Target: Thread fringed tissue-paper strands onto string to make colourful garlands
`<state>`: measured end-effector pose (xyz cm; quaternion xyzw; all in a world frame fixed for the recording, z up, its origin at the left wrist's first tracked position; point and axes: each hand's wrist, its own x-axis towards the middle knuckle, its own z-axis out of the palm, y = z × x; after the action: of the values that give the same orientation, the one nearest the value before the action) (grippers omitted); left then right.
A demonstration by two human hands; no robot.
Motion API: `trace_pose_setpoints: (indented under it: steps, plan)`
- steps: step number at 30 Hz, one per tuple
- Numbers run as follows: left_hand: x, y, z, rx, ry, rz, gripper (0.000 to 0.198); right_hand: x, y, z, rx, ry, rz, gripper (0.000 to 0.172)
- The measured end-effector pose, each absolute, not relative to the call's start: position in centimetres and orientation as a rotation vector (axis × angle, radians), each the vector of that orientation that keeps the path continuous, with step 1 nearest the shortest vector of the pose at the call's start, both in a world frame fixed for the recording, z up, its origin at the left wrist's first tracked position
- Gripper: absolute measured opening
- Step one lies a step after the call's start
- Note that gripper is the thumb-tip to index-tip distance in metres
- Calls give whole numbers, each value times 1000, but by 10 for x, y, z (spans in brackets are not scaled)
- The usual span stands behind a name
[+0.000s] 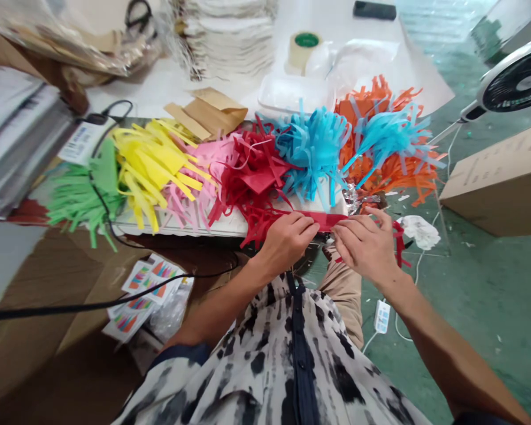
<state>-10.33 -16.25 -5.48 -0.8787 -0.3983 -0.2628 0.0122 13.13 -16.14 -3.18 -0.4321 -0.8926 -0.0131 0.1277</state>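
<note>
A strip of red fringed paper (330,221) runs crosswise in front of me, its long axis nearly level from left to right, along the edge of a white board (230,224). My left hand (285,245) lies over its left part, fingers closed down on it, with red fringe trailing out below. My right hand (365,248) comes in from the right, fingers lightly curled, tips at the strip's right end; I can't tell whether they pinch it. Just behind lies a bunch of blue fringed paper (312,147).
</note>
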Motion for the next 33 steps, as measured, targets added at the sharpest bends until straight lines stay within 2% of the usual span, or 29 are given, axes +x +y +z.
trace_pose_setpoints:
  steps: [6,13,26,30,33]
  plan:
    - [-117,-175,-50,-2671,-1408,-888,17,132,-167,-35,-1353,-2435,26,21]
    - [-130,-160,-34,-2676,-1788,-643,19,126,-167,-29,-1606,-2261,58,28]
    - [-123,-145,-36,-2587,-1800,-462,20,114,-153,-25,-1778,-2391,35,28]
    - [-119,-148,-32,-2560,-1764,-468,18,109,-161,-24,-1677,-2356,-192,17]
    - [-117,-150,-35,-2566,-1592,-672,24,108,-171,-28,-1375,-2440,-192,30]
